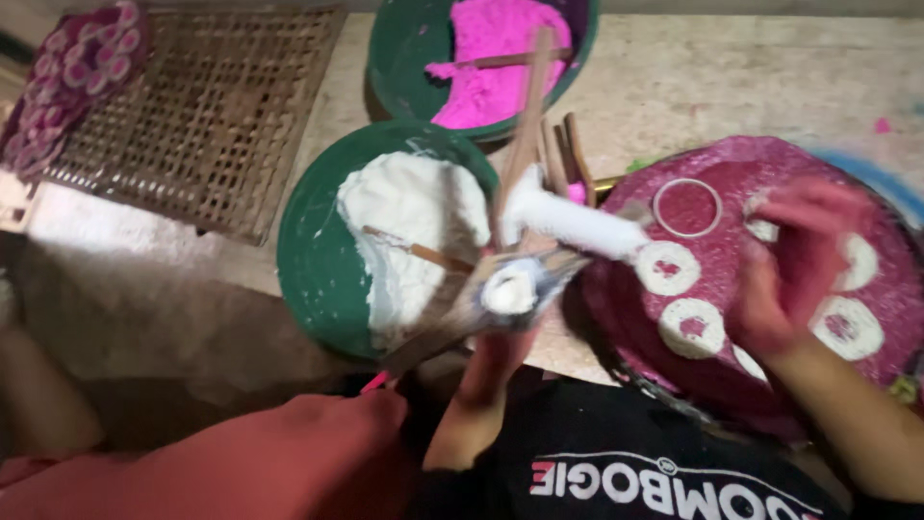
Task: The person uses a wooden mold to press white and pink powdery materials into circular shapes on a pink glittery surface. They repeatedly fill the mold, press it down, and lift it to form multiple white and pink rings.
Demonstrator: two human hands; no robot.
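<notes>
1. The woven bamboo tray [207,116] lies flat at the upper left, well apart from the hands, with a patterned pink cloth [72,72] draped over its far corner.
2. The round tray [626,327] with a magenta surface sits at the right, close to the person's body, so both hands can reach it without stretching. It carries several white dough rings [691,325] with pink centres, laid apart from one another, and one thin ring mould [687,207] near its far edge.
3. The green bowl of white dough [308,250] stands just left of the tray, within easy reach of the left hand, with a thin stick resting across the paste.
4. A second green bowl of pink dough [404,58] stands behind it, farther away, also with a stick lying in it.
5. The right hand [794,265], stained pink, hovers low over the tray, wrist bent down, fingers loosely curled; motion blur hides whether they pinch anything.
6. The left hand [500,361] rises from below, forearm upright, fingers closed around a small scoop [510,287] loaded with a lump of white dough, held level between bowl and tray so the dough stays put.
7. A dough-coated white roller [573,223] and wooden sticks [558,159] lean between the bowls and tray.
</notes>
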